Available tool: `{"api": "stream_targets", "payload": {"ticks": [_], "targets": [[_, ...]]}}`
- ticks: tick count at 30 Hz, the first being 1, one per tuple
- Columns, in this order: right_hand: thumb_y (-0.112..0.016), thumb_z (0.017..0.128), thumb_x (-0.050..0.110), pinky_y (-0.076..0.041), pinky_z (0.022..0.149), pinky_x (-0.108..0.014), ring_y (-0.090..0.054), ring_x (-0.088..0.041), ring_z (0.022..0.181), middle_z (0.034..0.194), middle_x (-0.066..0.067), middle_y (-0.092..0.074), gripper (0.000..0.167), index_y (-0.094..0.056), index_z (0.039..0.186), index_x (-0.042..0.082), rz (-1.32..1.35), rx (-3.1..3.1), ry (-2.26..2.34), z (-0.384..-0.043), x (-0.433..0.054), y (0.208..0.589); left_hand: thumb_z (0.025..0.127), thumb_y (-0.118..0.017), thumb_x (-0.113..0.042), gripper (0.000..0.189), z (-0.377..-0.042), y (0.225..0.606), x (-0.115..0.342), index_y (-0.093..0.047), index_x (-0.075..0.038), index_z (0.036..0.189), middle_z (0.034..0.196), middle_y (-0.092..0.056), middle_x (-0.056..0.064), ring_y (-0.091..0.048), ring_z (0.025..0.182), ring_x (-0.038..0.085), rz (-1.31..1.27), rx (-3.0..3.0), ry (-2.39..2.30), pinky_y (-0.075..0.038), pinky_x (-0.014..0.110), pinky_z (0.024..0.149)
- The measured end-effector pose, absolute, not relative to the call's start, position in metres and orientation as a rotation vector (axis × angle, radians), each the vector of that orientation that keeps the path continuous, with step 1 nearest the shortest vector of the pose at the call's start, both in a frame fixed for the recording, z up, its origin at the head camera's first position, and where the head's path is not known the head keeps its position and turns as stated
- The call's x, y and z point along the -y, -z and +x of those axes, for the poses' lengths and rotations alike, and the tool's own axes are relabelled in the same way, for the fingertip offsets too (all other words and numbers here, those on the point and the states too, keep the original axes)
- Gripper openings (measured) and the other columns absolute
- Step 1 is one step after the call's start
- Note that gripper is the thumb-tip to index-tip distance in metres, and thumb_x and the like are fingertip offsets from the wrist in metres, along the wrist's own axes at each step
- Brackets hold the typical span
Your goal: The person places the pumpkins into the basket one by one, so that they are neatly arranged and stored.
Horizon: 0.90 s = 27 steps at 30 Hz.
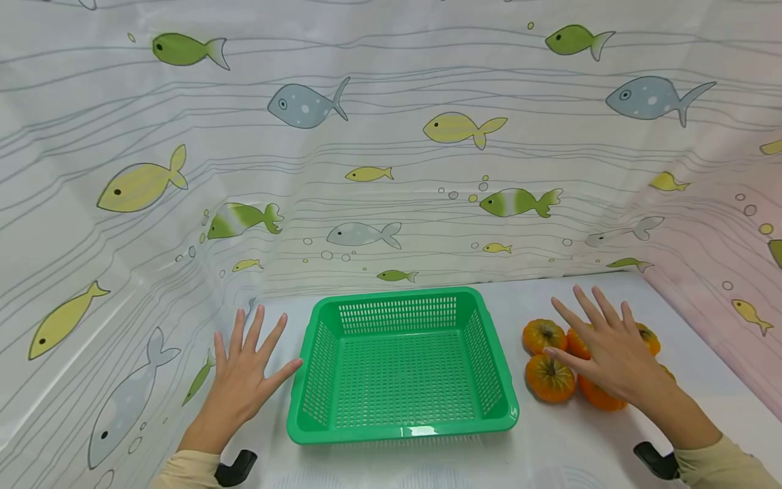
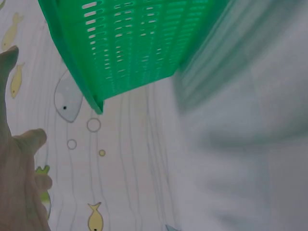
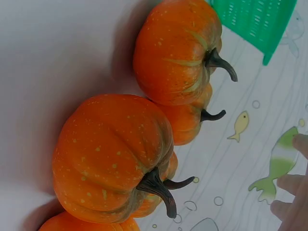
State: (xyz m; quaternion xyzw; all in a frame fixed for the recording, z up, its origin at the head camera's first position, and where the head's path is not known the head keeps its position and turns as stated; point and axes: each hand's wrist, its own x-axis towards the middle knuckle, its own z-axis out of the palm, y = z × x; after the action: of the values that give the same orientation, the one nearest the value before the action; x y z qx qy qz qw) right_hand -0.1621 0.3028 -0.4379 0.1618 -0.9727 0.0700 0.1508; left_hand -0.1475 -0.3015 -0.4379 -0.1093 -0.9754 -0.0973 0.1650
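Observation:
A green plastic basket [image 1: 403, 435] with slotted walls stands on the white table, and nothing lies in it. To its left my left hand [image 1: 244, 380] hovers with fingers spread, apart from the rim; the left wrist view shows the basket's side [image 2: 134, 48] close by. On the right, my right hand [image 1: 617, 360] is held over a group of small orange pumpkins [image 1: 550, 378], fingers spread and holding nothing. It hides part of the group. Dark curved stems show on the pumpkins [image 3: 110, 159] in the right wrist view.
A white sheet [image 1: 403, 149] printed with fish and wavy lines hangs behind the table and along both sides. The white tabletop [image 1: 275, 421] runs beneath the basket and the pumpkins. A black strap piece [image 1: 235, 468] sits at each wrist, by the sleeves.

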Motion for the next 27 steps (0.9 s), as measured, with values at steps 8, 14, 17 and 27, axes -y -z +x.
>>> {"api": "stream_targets", "payload": {"ticks": [8, 14, 17, 27], "targets": [[-0.062, 0.092, 0.067, 0.012, 0.122, -0.075, 0.001, -0.044, 0.161, 0.171, -0.022, -0.017, 0.095, -0.019, 0.167, 0.03, 0.462, 2.804, -0.222, -0.1625, -0.3029, 0.4371, 0.095, -0.061, -0.063, 0.087, -0.1473, 0.432, 0.2996, -0.025, -0.029, 0.166, 0.174, -0.011, 0.018, 0.006, 0.161, 0.042, -0.303, 2.797, 0.274, 0.005, 0.081, 0.119], [-0.062, 0.092, 0.067, 0.011, 0.122, -0.075, 0.003, -0.043, 0.161, 0.171, -0.023, -0.019, 0.095, -0.019, 0.167, 0.029, 0.467, 2.806, -0.223, -0.1629, -0.3019, 0.4362, 0.096, -0.061, -0.063, 0.086, -0.1469, 0.4312, 0.2989, -0.026, -0.028, 0.166, 0.174, -0.011, 0.018, 0.006, 0.161, 0.042, -0.307, 2.794, 0.281, 0.008, 0.08, 0.119], [-0.062, 0.092, 0.067, 0.01, 0.122, -0.075, 0.003, -0.043, 0.161, 0.171, -0.023, -0.019, 0.095, -0.019, 0.167, 0.029, 0.467, 2.809, -0.231, -0.1639, -0.3017, 0.4363, 0.096, -0.061, -0.062, 0.086, -0.1466, 0.4312, 0.2985, -0.025, -0.028, 0.166, 0.174, -0.011, 0.018, 0.008, 0.161, 0.041, -0.301, 2.801, 0.299, 0.01, 0.079, 0.12], [-0.065, 0.092, 0.064, -0.002, 0.123, -0.076, -0.016, -0.05, 0.156, 0.168, -0.025, -0.023, 0.093, -0.025, 0.166, 0.023, 0.466, 2.878, -0.344, -0.1691, -0.3012, 0.4304, 0.098, -0.061, -0.057, 0.084, -0.1532, 0.4355, 0.2982, -0.023, -0.027, 0.167, 0.173, -0.012, 0.02, 0.004, 0.161, 0.042, -0.295, 2.826, 0.46, 0.006, 0.082, 0.118]]}}
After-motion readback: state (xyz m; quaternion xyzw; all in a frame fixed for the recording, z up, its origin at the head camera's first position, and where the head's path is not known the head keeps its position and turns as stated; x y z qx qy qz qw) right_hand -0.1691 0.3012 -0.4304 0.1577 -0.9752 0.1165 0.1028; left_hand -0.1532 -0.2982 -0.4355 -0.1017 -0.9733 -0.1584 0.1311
